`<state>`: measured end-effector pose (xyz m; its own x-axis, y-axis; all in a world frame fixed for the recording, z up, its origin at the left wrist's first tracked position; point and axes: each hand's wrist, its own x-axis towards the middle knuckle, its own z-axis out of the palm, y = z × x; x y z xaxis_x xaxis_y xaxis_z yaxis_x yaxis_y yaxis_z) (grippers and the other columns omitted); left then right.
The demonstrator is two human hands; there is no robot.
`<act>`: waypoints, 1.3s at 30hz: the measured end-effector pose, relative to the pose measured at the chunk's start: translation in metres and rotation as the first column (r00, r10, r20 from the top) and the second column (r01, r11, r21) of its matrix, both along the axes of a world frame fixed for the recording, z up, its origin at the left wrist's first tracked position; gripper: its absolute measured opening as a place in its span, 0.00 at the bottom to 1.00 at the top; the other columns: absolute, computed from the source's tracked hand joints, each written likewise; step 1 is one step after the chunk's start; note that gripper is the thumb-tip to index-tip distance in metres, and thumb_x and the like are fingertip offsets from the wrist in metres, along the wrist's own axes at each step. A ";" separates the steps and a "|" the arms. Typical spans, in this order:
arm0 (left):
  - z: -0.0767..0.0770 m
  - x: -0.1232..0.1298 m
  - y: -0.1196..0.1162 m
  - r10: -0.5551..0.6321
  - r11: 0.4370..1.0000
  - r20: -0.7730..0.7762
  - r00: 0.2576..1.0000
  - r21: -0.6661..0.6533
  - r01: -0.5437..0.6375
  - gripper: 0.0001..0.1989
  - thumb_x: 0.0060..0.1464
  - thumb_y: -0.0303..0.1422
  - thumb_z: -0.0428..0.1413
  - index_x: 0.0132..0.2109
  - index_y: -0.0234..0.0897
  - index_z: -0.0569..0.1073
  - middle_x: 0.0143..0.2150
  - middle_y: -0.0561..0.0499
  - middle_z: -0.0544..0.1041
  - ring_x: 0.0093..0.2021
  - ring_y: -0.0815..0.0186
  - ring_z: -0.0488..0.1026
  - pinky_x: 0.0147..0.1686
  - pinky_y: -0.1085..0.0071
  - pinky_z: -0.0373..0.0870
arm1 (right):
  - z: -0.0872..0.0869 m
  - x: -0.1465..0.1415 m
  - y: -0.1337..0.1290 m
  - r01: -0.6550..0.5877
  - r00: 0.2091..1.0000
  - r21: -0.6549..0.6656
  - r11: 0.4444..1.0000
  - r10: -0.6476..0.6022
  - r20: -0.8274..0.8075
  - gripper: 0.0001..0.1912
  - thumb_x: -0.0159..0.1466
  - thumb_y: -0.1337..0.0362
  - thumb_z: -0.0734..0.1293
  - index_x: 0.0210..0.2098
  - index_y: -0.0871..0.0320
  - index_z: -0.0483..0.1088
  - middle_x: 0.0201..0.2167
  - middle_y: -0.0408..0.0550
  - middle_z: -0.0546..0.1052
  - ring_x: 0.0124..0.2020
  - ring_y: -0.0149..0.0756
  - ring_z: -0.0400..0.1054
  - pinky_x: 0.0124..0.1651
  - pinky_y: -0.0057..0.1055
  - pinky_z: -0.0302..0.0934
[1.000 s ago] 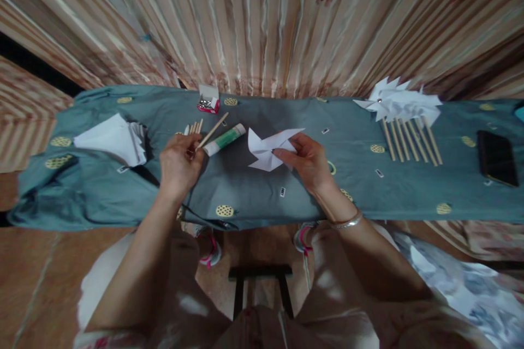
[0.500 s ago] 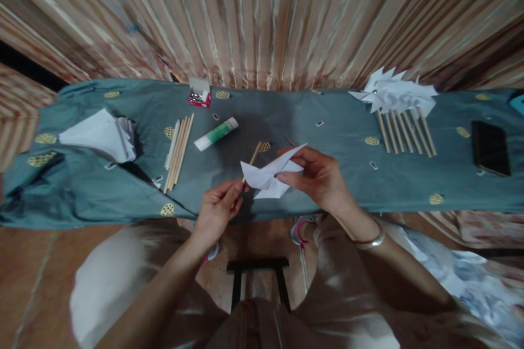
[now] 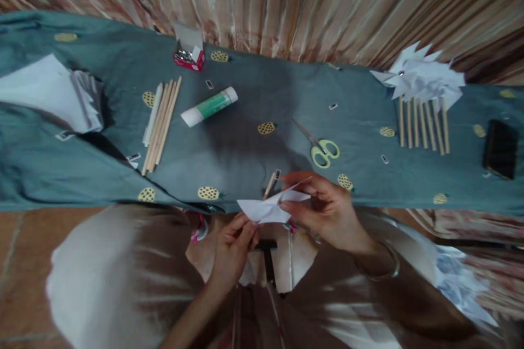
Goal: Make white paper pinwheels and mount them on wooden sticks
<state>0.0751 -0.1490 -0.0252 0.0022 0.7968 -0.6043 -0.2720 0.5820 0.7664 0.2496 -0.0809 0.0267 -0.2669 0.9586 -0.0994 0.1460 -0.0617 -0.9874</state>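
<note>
A folded white paper pinwheel (image 3: 265,210) is pinched between the thumb and fingers of my right hand (image 3: 327,215), just past the table's front edge. Behind the paper, the tip of a thin wooden stick (image 3: 269,186) shows; the rest of it is hidden. My left hand (image 3: 235,245) is closed at the lower left of the pinwheel, its fingers around the stick's hidden lower part. Beyond my right hand lie green-handled scissors (image 3: 323,152), their blades pointing back and to the left.
On the green tablecloth (image 3: 254,163) are a glue stick (image 3: 209,106), a red box of metal pins (image 3: 189,57), several wooden sticks (image 3: 164,125) and a white paper stack (image 3: 45,87). At right lie several stick-mounted pinwheels (image 3: 429,79) and a black phone (image 3: 501,148). A curtain (image 3: 262,5) hangs behind.
Both hands have come nearer my body with the pinwheel and stick, and the view has shifted. The scissors, mostly hidden behind my right hand before, now show fully.
</note>
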 end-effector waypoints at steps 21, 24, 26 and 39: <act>-0.018 0.007 -0.003 0.084 0.994 0.007 0.996 -0.078 -0.083 0.15 0.47 0.46 0.65 0.23 0.39 0.79 0.20 0.54 0.68 0.23 0.70 0.62 0.26 0.72 0.62 | -0.019 -0.003 -0.005 -0.206 0.881 0.512 0.834 -0.070 0.469 0.23 0.64 0.73 0.67 0.57 0.53 0.68 0.36 0.47 0.82 0.36 0.34 0.78 0.42 0.30 0.74; -0.015 0.006 -0.001 0.059 0.996 -0.014 0.998 -0.060 -0.059 0.15 0.48 0.46 0.65 0.24 0.40 0.80 0.18 0.55 0.67 0.21 0.71 0.58 0.24 0.71 0.60 | -0.024 -0.003 -0.005 -0.169 0.891 0.520 0.837 -0.095 0.443 0.22 0.64 0.72 0.67 0.57 0.52 0.69 0.38 0.46 0.83 0.37 0.34 0.79 0.44 0.30 0.75; -0.014 0.005 -0.001 0.066 0.996 -0.022 0.998 -0.058 -0.067 0.14 0.48 0.46 0.65 0.32 0.40 0.83 0.19 0.55 0.68 0.20 0.71 0.58 0.23 0.71 0.58 | -0.025 -0.003 -0.003 -0.141 0.895 0.486 0.863 -0.099 0.436 0.22 0.64 0.71 0.67 0.57 0.51 0.69 0.39 0.45 0.83 0.38 0.34 0.79 0.44 0.29 0.75; -0.022 0.005 -0.006 0.048 0.999 -0.095 0.994 0.015 -0.047 0.12 0.52 0.43 0.63 0.39 0.42 0.85 0.20 0.54 0.71 0.25 0.67 0.66 0.31 0.69 0.66 | -0.027 -0.005 0.009 -0.129 0.891 0.506 0.853 -0.124 0.437 0.23 0.64 0.71 0.67 0.57 0.50 0.69 0.38 0.44 0.83 0.39 0.34 0.79 0.46 0.29 0.74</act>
